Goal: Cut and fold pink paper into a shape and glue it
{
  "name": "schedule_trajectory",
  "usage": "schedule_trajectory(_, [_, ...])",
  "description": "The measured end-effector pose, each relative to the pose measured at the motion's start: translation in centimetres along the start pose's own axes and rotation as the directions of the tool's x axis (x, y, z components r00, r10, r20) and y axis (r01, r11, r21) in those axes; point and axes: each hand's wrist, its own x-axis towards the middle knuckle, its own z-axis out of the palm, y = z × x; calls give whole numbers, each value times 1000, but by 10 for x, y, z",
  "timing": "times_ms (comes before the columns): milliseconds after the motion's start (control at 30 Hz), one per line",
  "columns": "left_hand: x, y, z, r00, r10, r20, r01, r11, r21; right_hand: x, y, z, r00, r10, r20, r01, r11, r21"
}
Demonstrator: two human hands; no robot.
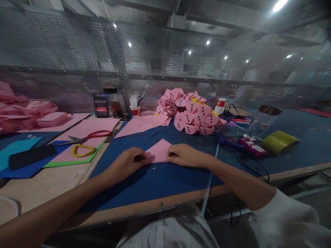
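A small piece of pink paper (159, 151) lies on the blue table mat (144, 187) in front of me, its pointed corner facing away. My left hand (133, 158) is closed with the fingertips pinching the paper's left corner. At its right corner, my right hand (182, 155) has curled fingers pressed on the paper. Beyond my hands, larger pink sheets (144, 124) lie flat. Behind the right hand sits a heap of folded pink paper pieces (191, 112) marked with dark and blue diamonds.
Red-handled scissors (89, 136) and a yellow-handled tool (83, 150) rest on coloured sheets at left, near a pink paper pile (28, 113). A glass jar (262, 122), a yellow tape roll (281, 142) and a purple glue gun (252, 147) with a cable stand right. Paper cups (134, 109) are behind.
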Motion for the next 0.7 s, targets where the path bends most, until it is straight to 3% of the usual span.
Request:
schedule_trajectory(400, [-1,8,-9,999,-41,19,41,999,-29,-1,1,-3,999,5,34,-6,999,35])
schedule_trajectory(700, [2,2,-7,997,-82,14,82,996,-27,-1,-2,-5,997,66,31,-65,998,-12])
